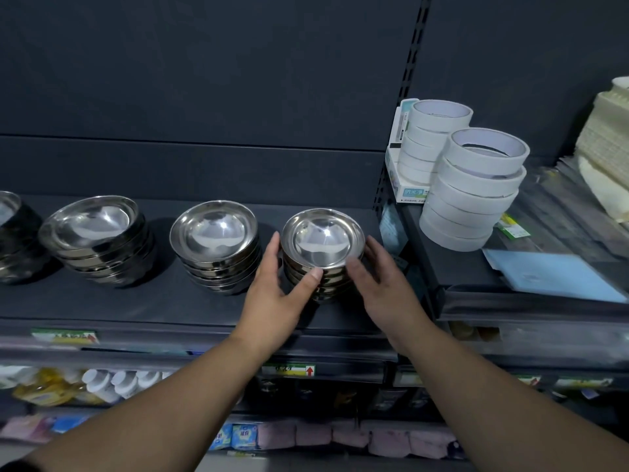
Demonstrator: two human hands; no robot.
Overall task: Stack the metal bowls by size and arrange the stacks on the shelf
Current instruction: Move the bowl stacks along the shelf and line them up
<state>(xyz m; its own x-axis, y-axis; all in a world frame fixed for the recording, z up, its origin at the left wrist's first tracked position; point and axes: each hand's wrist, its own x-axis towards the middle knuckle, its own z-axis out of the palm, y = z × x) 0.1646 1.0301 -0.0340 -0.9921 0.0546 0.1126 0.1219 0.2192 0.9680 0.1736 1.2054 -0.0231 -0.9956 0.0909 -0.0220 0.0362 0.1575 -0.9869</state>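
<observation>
Left hand (272,294) and right hand (384,284) cup the stack of small shiny steel bowls (323,240) — fingers straight, uncurled.

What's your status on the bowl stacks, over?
Left hand and right hand flank rightmost bowl stack, left thumb on rim. Stack upright on shelf. Tape rolls to its right, apart.
</observation>
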